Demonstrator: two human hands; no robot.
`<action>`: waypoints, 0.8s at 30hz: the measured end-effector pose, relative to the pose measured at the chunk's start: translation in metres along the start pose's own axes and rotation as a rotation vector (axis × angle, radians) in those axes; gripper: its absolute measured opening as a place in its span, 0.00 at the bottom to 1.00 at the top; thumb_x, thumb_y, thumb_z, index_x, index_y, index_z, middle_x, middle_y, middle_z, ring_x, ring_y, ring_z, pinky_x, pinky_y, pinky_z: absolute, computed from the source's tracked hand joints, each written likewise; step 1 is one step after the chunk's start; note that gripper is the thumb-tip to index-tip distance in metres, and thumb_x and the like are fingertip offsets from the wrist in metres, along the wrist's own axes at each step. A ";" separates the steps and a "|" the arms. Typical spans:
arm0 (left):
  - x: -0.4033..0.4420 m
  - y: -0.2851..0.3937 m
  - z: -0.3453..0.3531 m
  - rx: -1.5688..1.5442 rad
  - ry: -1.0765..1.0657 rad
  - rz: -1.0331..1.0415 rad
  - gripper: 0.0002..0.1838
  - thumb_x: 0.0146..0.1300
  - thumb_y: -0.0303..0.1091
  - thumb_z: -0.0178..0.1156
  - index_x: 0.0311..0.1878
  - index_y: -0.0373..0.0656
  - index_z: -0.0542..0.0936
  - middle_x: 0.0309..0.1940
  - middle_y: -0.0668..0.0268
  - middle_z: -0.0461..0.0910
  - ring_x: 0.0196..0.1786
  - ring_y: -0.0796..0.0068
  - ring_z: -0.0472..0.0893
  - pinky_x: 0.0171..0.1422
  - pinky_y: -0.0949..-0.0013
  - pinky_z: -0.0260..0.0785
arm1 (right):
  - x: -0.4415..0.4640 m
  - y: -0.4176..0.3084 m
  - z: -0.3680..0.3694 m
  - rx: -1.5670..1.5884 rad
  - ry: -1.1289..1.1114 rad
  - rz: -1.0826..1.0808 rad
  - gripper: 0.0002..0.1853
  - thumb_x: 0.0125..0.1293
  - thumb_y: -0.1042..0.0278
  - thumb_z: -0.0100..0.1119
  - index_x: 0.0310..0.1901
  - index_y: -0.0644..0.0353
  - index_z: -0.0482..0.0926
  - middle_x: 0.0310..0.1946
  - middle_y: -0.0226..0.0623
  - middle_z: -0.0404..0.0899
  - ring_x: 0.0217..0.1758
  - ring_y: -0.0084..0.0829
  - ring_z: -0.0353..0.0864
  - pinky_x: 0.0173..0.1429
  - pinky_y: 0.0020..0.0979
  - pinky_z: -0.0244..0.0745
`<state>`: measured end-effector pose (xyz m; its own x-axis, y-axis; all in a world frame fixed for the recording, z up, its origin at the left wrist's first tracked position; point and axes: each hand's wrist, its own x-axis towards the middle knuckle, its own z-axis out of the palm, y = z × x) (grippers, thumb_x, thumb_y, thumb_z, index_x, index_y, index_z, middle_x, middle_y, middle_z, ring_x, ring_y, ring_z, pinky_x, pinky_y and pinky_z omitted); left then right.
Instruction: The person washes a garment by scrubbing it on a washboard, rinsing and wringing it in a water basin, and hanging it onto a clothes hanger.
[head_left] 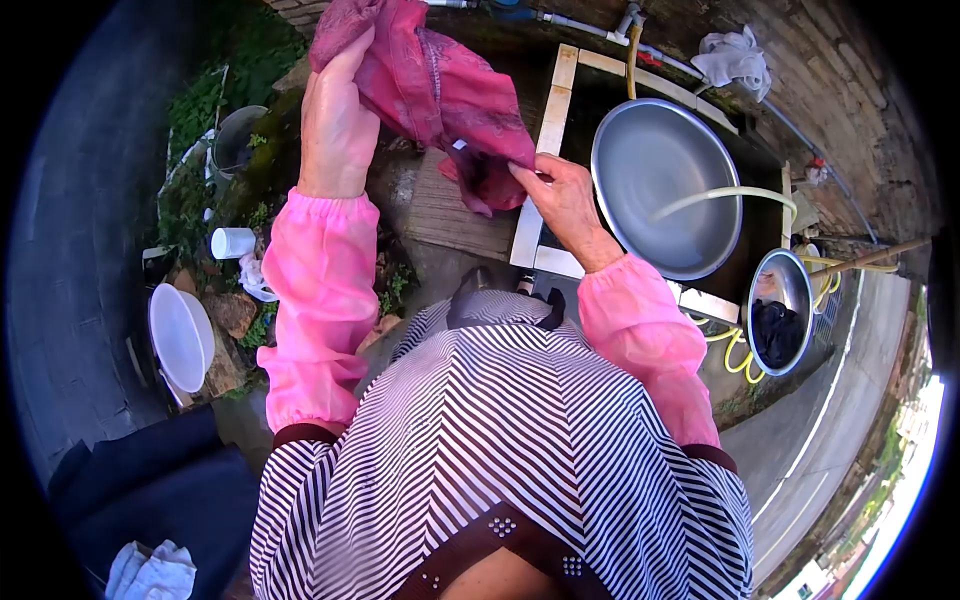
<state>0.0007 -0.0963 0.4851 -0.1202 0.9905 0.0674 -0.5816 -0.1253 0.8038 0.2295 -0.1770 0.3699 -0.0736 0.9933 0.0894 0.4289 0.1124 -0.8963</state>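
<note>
We are holding up a damp-looking magenta garment (440, 85) between both hands, and it is hanging in folds above a grooved slab (460, 215), well apart from our striped top (500, 400). Our left hand (338, 135) is standing upright at the garment's upper end, where the cloth is draping over it and hiding most of its fingers; we are seeing the thumb lying against the fabric, but we cannot tell how far the fingers are closing. Our right hand (570, 205) is pinching the lower edge, its thumb and forefinger pressing together with the cloth between them. Near that pinch, the garment is gaping into a dark opening, and a small white label (459, 145) is showing there.

Pink sleeve covers (320, 290) are covering both our forearms. Just beyond our right hand, a big grey metal basin (640, 150) is sitting over the pale-edged washing trough (546, 125), with a pale hose (735, 193) reaching across its rim. Further right, a smaller metal basin (795, 280) is holding dark cloth (778, 335), and a yellow hose (740, 352) is coiling beside it. A white rag (735, 60) is hanging on the pipe at the wall. To our left, a white plastic basin (182, 338) is leaning near some rocks, and a white cup (232, 243) is lying on its side
</note>
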 end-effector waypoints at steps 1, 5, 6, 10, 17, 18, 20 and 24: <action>-0.001 -0.001 -0.009 -0.003 0.007 0.028 0.17 0.72 0.33 0.56 0.61 0.40 0.75 0.57 0.65 0.79 0.60 0.70 0.77 0.68 0.63 0.66 | -0.008 -0.003 -0.011 0.101 0.017 0.014 0.12 0.63 0.62 0.65 0.35 0.65 0.84 0.25 0.41 0.81 0.28 0.31 0.80 0.36 0.30 0.72; -0.005 -0.033 -0.053 0.226 0.188 -0.034 0.18 0.72 0.44 0.58 0.55 0.40 0.78 0.51 0.68 0.80 0.53 0.77 0.78 0.61 0.70 0.68 | -0.022 0.005 -0.084 0.241 0.059 0.107 0.10 0.66 0.68 0.64 0.41 0.67 0.85 0.28 0.25 0.82 0.33 0.13 0.74 0.39 0.21 0.70; -0.008 -0.043 -0.070 0.298 0.219 -0.106 0.19 0.71 0.46 0.59 0.55 0.40 0.78 0.50 0.68 0.81 0.52 0.77 0.78 0.60 0.70 0.68 | -0.025 0.002 -0.095 0.205 0.076 0.117 0.10 0.66 0.68 0.64 0.42 0.67 0.85 0.29 0.25 0.82 0.33 0.13 0.74 0.39 0.20 0.70; -0.023 -0.083 -0.118 0.533 0.173 -0.255 0.20 0.68 0.49 0.61 0.49 0.40 0.82 0.42 0.71 0.83 0.43 0.82 0.79 0.53 0.74 0.69 | -0.032 0.008 -0.116 0.155 0.139 0.142 0.11 0.67 0.68 0.64 0.44 0.66 0.85 0.31 0.24 0.83 0.34 0.13 0.75 0.41 0.19 0.71; -0.033 -0.130 -0.174 0.759 0.282 -0.370 0.18 0.66 0.48 0.62 0.38 0.40 0.85 0.31 0.69 0.84 0.34 0.81 0.79 0.40 0.74 0.70 | -0.034 0.020 -0.122 0.368 0.133 0.159 0.12 0.67 0.73 0.62 0.50 0.67 0.83 0.35 0.27 0.84 0.36 0.14 0.79 0.43 0.19 0.75; -0.034 -0.130 -0.176 0.844 0.257 -0.353 0.18 0.66 0.50 0.62 0.38 0.42 0.84 0.31 0.69 0.84 0.34 0.81 0.79 0.39 0.75 0.69 | -0.035 0.019 -0.120 0.392 0.113 0.163 0.12 0.68 0.73 0.61 0.51 0.67 0.83 0.35 0.28 0.84 0.37 0.14 0.79 0.43 0.18 0.75; -0.035 -0.134 -0.179 0.944 0.161 -0.359 0.17 0.66 0.48 0.62 0.39 0.42 0.84 0.32 0.70 0.84 0.33 0.82 0.79 0.39 0.76 0.68 | -0.038 0.012 -0.108 0.396 0.031 0.233 0.13 0.68 0.74 0.60 0.52 0.67 0.82 0.36 0.28 0.84 0.37 0.15 0.79 0.42 0.19 0.76; -0.043 -0.138 -0.093 0.843 -0.358 -0.325 0.14 0.64 0.30 0.62 0.53 0.38 0.80 0.42 0.66 0.83 0.46 0.78 0.80 0.53 0.72 0.73 | -0.040 -0.013 -0.085 0.409 -0.171 0.284 0.14 0.68 0.75 0.58 0.54 0.68 0.81 0.38 0.31 0.84 0.40 0.16 0.80 0.46 0.20 0.77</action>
<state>0.0114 -0.1268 0.3169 0.2771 0.9458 -0.1690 0.2412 0.1018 0.9651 0.3029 -0.2157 0.4150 -0.1659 0.9604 -0.2237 0.0696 -0.2148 -0.9742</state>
